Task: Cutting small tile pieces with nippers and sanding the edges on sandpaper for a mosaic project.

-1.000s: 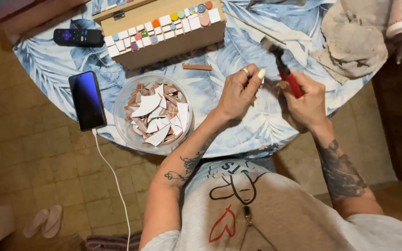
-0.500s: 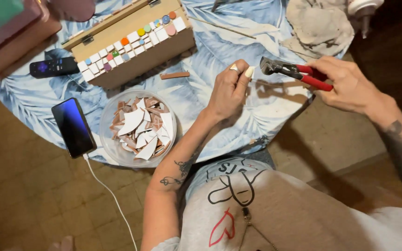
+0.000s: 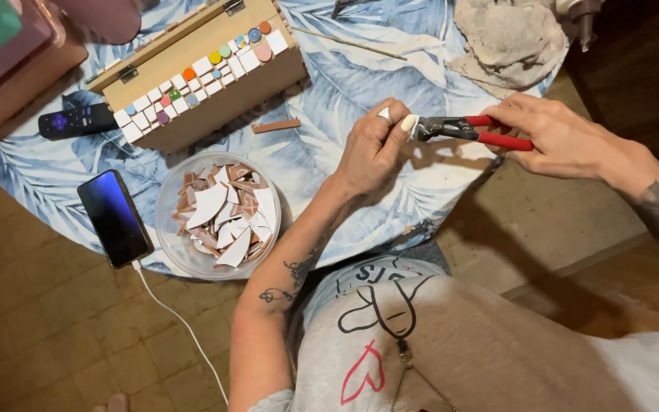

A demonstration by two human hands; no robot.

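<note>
My left hand pinches a small white tile piece between thumb and fingers, above the blue leaf-patterned tablecloth. My right hand grips the red handles of tile nippers, whose dark jaws meet the tile piece at my left fingertips. A clear bowl of broken white and brown tile shards sits left of my left forearm. A wooden box partly covered with small coloured mosaic tiles lies at the upper left.
A phone with a white cable lies by the bowl, near the table edge. A black remote rests beside the box. A small brown tile strip lies loose. A crumpled grey cloth sits top right. The tiled floor shows below.
My right hand with the nippers moved right, away from my left hand, then brought the jaws back to the tile piece. The view shifted toward the table's right edge.
</note>
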